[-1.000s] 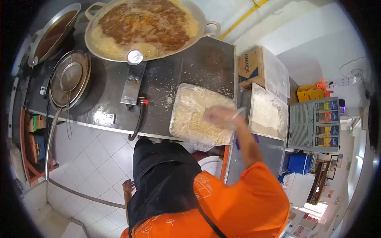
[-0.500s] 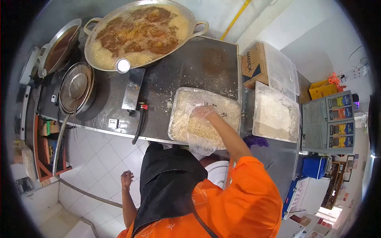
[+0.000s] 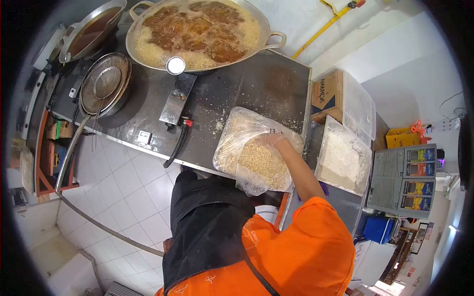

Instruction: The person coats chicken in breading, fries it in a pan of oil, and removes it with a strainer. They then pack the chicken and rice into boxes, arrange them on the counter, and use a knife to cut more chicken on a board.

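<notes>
A clear plastic bag [image 3: 252, 180] lies over a shallow clear tray [image 3: 219, 165] at the counter's front edge. Pale, coarse crumbs [image 3: 264, 165] fill the tray and show through an opening in the plastic. At the top of that opening is my right hand [image 3: 269, 140], covered by thin clear plastic, with its fingers closed on the bag's edge; the fingertips are partly hidden. Dark handwriting marks the plastic just behind it. Only a sliver of my left hand [image 3: 168, 244] shows beside the black apron, low over the floor, and its fingers are hidden.
A large pan [image 3: 269, 42] of foaming oil with browned food stands at the back. Left of it are a second pan [image 3: 94, 32] and strainers [image 3: 104, 81]. A metal burner part [image 3: 177, 101] crosses the counter. Right are a flour tray [image 3: 345, 158] and a cardboard box [image 3: 327, 93].
The view has shifted. The opening over the crumbs looks wider, with my right hand still at its edge. My left hand has gone mostly behind the apron.
</notes>
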### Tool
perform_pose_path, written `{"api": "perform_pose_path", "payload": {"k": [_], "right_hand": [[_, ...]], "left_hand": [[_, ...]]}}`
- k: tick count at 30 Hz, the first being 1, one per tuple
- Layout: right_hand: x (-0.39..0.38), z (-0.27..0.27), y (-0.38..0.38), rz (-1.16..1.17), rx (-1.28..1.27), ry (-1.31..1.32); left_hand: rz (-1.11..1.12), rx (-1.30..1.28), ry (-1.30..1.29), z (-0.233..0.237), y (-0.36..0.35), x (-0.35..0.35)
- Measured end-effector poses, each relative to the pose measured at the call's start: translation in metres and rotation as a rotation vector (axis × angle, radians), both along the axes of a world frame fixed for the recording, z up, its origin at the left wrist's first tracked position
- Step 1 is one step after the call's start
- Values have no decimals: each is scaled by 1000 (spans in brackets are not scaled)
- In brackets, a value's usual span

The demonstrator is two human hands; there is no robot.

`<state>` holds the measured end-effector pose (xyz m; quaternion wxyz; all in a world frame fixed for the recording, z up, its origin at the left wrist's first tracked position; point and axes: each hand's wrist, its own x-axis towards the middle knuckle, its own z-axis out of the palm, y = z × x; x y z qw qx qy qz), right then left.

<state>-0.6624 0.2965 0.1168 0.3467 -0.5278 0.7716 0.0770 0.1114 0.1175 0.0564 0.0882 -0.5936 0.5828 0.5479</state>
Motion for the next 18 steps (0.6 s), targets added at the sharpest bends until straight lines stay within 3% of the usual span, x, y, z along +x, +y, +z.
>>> {"api": "perform_pose_path", "payload": {"k": [5, 7, 8, 12, 15, 18], "right_hand": [[70, 113, 20, -193, -245, 184], [87, 160, 12, -236, -226, 186], [92, 171, 12, -280, -215, 187], [68, 127, 46, -343, -380, 167], [63, 143, 44, -326, -327, 158], [65, 197, 38, -224, -233, 159]], "left_hand": [[52, 31, 28, 0, -10, -25], [115, 61, 35, 8, -26, -51], [134, 84, 29, 12, -37, -65], [139, 167, -24, 12, -74, -101], [194, 141, 9, 10, -99, -110], [186, 85, 31, 18, -119, -118]]}}
